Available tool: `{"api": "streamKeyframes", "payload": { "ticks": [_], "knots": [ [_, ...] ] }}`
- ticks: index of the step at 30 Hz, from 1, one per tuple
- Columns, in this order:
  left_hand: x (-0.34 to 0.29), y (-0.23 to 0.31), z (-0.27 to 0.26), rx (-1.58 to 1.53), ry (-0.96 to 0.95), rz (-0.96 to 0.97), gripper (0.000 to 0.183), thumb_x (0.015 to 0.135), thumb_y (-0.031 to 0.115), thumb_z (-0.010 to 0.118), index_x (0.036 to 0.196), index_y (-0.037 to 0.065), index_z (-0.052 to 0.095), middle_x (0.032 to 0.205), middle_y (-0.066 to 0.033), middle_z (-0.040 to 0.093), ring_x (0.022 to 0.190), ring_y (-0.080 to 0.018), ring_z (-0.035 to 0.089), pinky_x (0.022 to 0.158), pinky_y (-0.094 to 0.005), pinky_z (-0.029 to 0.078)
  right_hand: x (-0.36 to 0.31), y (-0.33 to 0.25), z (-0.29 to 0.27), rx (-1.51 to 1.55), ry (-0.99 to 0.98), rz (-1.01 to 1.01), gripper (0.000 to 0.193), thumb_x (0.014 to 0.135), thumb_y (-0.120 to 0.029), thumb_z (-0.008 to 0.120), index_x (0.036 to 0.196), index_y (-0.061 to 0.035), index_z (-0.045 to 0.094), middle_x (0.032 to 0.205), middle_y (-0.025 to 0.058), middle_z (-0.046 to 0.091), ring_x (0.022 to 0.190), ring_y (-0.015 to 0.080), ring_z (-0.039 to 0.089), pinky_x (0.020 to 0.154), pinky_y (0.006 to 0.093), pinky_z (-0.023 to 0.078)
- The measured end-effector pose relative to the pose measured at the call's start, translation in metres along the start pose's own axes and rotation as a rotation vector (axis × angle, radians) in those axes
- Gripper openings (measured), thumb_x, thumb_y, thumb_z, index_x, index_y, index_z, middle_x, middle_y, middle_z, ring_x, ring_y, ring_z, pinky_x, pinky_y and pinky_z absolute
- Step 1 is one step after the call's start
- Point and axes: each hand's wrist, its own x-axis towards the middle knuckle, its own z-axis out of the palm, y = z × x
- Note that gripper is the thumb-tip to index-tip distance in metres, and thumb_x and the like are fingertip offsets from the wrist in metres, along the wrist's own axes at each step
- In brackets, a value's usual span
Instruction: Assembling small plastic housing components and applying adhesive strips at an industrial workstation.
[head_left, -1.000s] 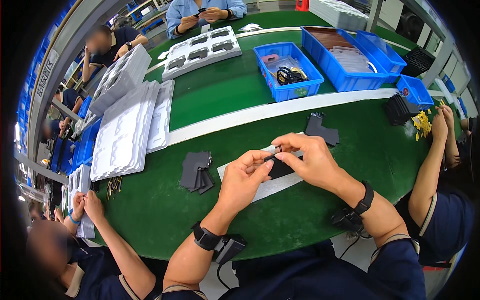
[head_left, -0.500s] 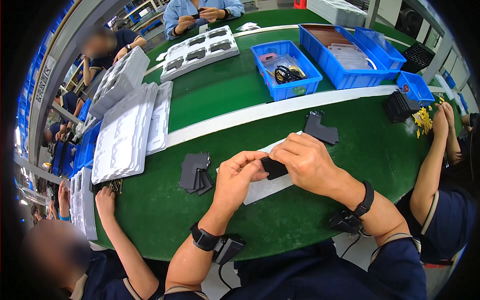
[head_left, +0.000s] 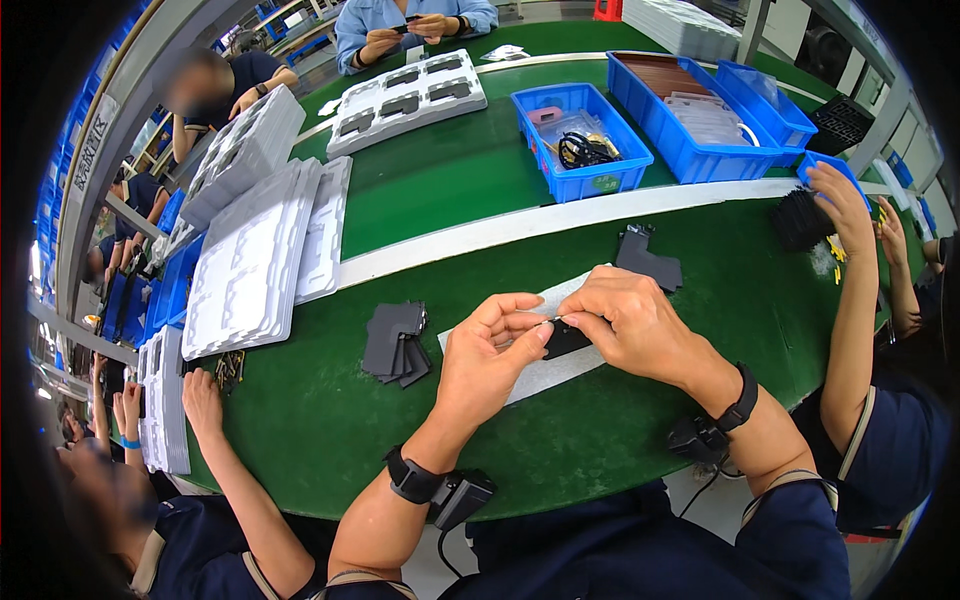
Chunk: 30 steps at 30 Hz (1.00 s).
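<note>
A small black flat part (head_left: 568, 341) is between my hands, above a whitish sheet (head_left: 535, 384) on the green table. My left hand (head_left: 488, 352) pinches at its upper left corner, thumb against fingers. My right hand (head_left: 640, 328) grips its upper edge with thumb and index finger, the fingertips of both hands almost meeting. Whether a tiny piece sits between the fingertips is too small to tell. Left of the sheet lies a pile of dark L-shaped flat parts (head_left: 388, 340); more such dark parts (head_left: 648, 262) lie beyond my right hand.
White trays (head_left: 245, 260) stack at the left, another tray stack (head_left: 405, 105) farther back. Blue bins (head_left: 597, 182) stand beyond a white strip (head_left: 480, 232). Co-workers' arms reach in at left (head_left: 240, 470) and right (head_left: 850, 330). Black boxes with cables (head_left: 466, 497) hang from my wrist straps.
My left fingers have shifted to the right along the part, toward the right fingertips, and its upper fingers have lifted. The co-worker at right has raised a hand toward the small blue bin.
</note>
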Motion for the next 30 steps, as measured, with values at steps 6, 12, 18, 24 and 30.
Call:
{"api": "streamKeyframes", "payload": {
  "ticks": [6,12,18,24,30],
  "knots": [
    [0.001,-0.004,-0.004,0.127,-0.083,-0.048,0.016,0.09,0.013,0.062,0.098,-0.001,0.063,0.089,-0.0038,0.064,0.082,-0.0075,0.06,0.072,-0.0253,0.056,0.001,-0.006,0.0,-0.114,0.012,-0.118,0.006,0.071,-0.002,0.067,0.074,-0.0027,0.061,0.073,0.0071,0.062,0.07,0.0251,0.058,0.062,0.0359,0.046],
    [0.0,-0.006,0.0,0.104,-0.015,-0.001,0.014,0.09,0.013,0.062,0.095,0.0,0.063,0.087,-0.0038,0.063,0.078,-0.0074,0.059,0.067,-0.0251,0.056,-0.002,0.001,0.007,0.063,0.094,-0.004,0.006,0.072,-0.004,0.068,0.077,-0.0014,0.065,0.071,0.0097,0.063,0.066,0.0258,0.058,0.059,0.0356,0.046],
    [0.001,-0.007,-0.004,0.002,-0.065,-0.003,0.012,0.089,0.011,0.062,0.093,0.0,0.063,0.087,-0.0044,0.064,0.077,-0.0066,0.059,0.066,-0.0241,0.057,-0.001,0.004,0.003,0.52,-0.079,0.422,0.01,0.077,-0.009,0.069,0.083,-0.0011,0.069,0.074,0.0115,0.066,0.064,0.023,0.058,0.06,0.0321,0.048],
    [0.001,-0.006,-0.002,0.045,0.067,-0.01,0.012,0.087,0.008,0.065,0.094,-0.002,0.063,0.089,-0.0058,0.065,0.077,-0.0069,0.061,0.066,-0.0225,0.057,-0.005,0.002,0.027,-0.108,0.187,-0.026,0.005,0.073,-0.006,0.067,0.071,-0.0028,0.064,0.064,0.0083,0.059,0.066,0.0256,0.057,0.059,0.038,0.045],
    [0.002,-0.004,0.0,0.092,0.094,0.007,0.011,0.086,0.008,0.065,0.092,-0.002,0.064,0.088,-0.0059,0.065,0.076,-0.0073,0.061,0.064,-0.023,0.057,-0.005,-0.003,0.027,-0.101,0.186,-0.068,0.004,0.074,-0.004,0.065,0.076,-0.0012,0.064,0.065,0.0113,0.059,0.067,0.0282,0.057,0.059,0.0389,0.045]
  ]
}}
